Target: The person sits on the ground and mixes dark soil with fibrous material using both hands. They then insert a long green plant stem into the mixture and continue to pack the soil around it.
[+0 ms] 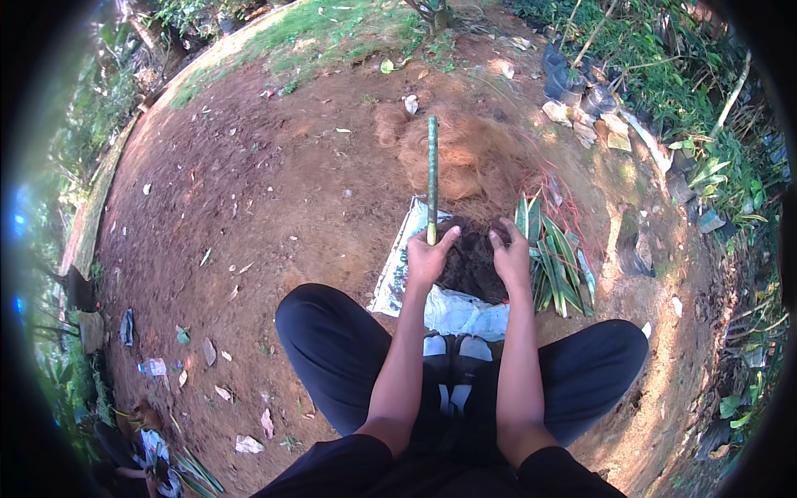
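My left hand [425, 264] grips the pale base of a cylindrical snake plant leaf [432, 168], which points away from me. Dark, soil-like material [470, 267] lies in a heap on a white woven sack [467, 315] before my feet. Over the right side of this heap is my right hand [512, 261], its fingers curled and partly hidden; whether they hold some of the material is unclear. Just right of that hand lies a bunch of flat, yellow-edged snake plant leaves [554, 264] on the ground.
Beyond the sack sits a pile of brown fibre [448, 155], with red string [563, 205] strewn to its right. Black plastic bags [563, 75] line the planted edge at right. A plastic bottle [152, 367] lies at left, and another person [149, 454] is partly visible at lower left.
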`<control>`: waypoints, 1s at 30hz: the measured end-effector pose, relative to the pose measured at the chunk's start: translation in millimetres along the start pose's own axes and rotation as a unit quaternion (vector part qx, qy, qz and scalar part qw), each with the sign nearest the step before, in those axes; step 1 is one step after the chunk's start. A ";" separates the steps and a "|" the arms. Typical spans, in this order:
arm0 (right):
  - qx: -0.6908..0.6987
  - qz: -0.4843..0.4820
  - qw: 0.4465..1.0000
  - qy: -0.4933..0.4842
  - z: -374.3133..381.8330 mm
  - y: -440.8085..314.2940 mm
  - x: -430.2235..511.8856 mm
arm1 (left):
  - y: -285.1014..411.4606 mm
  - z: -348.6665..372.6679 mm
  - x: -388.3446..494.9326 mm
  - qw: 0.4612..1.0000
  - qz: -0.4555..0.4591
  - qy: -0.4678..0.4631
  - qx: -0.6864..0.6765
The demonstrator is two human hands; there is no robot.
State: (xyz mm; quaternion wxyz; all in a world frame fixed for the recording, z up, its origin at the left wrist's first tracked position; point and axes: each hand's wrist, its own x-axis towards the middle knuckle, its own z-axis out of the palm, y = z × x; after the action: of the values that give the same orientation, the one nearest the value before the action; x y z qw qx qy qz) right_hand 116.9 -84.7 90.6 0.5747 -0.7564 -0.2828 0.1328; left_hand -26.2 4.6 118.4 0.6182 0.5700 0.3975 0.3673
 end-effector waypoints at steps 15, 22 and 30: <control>0.068 0.080 0.994 -0.022 4.8 -24.3 -9.9 | -9.2 -2.7 3.1 0.999 -0.033 -0.023 0.024; 0.009 0.032 0.999 -0.032 -6.3 -20.9 -8.0 | -3.4 -1.2 2.5 0.994 -0.057 0.012 -0.091; -0.025 0.026 0.999 -0.019 -1.2 -29.8 -13.7 | 0.4 2.1 -1.9 1.000 0.001 -0.006 -0.030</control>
State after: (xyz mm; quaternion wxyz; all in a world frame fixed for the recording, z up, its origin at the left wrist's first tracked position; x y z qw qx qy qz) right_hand 98.3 -88.2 117.4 0.5463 -0.7751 -0.2769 0.1553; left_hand -25.1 2.0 118.9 0.6371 0.5535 0.3823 0.3764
